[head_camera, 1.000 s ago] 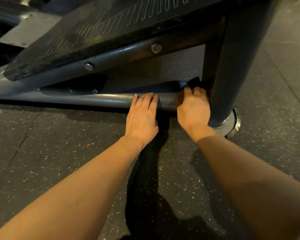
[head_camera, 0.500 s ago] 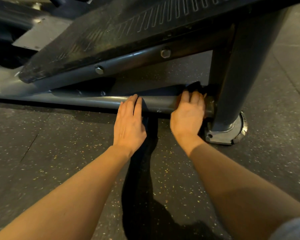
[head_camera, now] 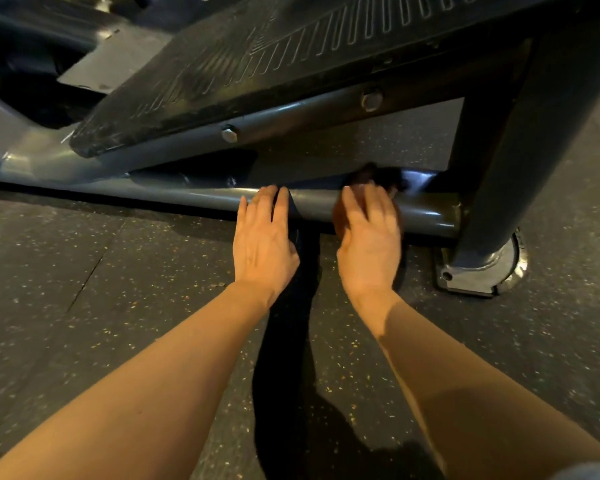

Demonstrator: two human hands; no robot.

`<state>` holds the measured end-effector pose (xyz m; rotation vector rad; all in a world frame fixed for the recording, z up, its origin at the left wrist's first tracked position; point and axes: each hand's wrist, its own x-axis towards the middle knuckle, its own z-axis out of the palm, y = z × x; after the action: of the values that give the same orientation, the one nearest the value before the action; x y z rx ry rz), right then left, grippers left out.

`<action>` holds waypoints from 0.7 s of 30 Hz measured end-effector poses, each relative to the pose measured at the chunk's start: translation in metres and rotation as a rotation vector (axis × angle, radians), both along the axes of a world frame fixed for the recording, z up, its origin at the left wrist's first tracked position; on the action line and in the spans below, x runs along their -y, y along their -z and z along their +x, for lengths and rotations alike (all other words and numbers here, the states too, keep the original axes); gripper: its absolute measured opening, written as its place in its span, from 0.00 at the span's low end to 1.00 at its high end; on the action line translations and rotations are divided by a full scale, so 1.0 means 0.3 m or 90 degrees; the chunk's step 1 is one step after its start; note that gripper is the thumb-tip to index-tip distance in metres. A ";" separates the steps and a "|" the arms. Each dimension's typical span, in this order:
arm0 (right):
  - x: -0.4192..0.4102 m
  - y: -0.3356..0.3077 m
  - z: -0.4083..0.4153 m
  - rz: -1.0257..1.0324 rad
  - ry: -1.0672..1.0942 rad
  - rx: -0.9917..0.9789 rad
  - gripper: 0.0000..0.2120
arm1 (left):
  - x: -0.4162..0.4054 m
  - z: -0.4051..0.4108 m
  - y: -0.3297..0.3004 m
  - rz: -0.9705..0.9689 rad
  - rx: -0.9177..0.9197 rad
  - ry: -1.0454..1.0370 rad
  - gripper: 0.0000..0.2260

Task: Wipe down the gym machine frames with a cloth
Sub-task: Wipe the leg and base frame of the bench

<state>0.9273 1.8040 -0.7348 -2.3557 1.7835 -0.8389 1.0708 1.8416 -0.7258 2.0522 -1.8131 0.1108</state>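
Where the grey round steel floor tube (head_camera: 194,197) runs left to right into the upright post (head_camera: 520,140), the right hand (head_camera: 369,233) presses a dark cloth (head_camera: 383,176) onto it; the left hand (head_camera: 262,237) rests flat, fingers straight, with free tube leftward.

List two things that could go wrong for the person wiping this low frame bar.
1. The right hand works the dark cloth near the upright post; knuckles may knock the joint.
2. The left hand only rests flat on the round bar, so it could slip off if leaned on.
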 end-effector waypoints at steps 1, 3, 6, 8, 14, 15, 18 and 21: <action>0.012 -0.003 0.030 -0.023 -0.050 -0.013 0.28 | -0.002 -0.010 0.003 0.002 -0.002 -0.001 0.36; 0.048 -0.016 0.060 -0.053 -0.124 -0.065 0.24 | -0.007 -0.027 0.014 0.011 -0.007 -0.006 0.39; 0.085 -0.031 -0.010 -0.044 -0.168 -0.164 0.28 | -0.017 -0.024 0.023 0.028 0.008 0.003 0.41; 0.087 -0.021 -0.110 -0.080 -0.140 -0.173 0.30 | -0.020 -0.004 0.022 0.032 0.025 0.015 0.41; 0.076 0.042 -0.176 -0.169 -0.045 -0.127 0.29 | -0.021 0.020 0.002 0.051 0.038 0.032 0.39; 0.074 0.038 -0.141 -0.173 -0.058 -0.123 0.29 | -0.021 0.022 0.000 0.055 0.040 0.035 0.39; 0.077 0.020 -0.007 -0.182 -0.118 -0.126 0.29 | -0.016 0.025 -0.003 0.039 0.046 0.032 0.38; 0.087 0.003 0.059 -0.166 -0.160 -0.143 0.29 | -0.016 0.024 0.006 0.037 0.049 0.034 0.37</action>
<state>0.9451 1.7781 -0.7358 -2.8674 1.4735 -0.8445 1.0780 1.8464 -0.7277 2.0638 -1.9372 0.1263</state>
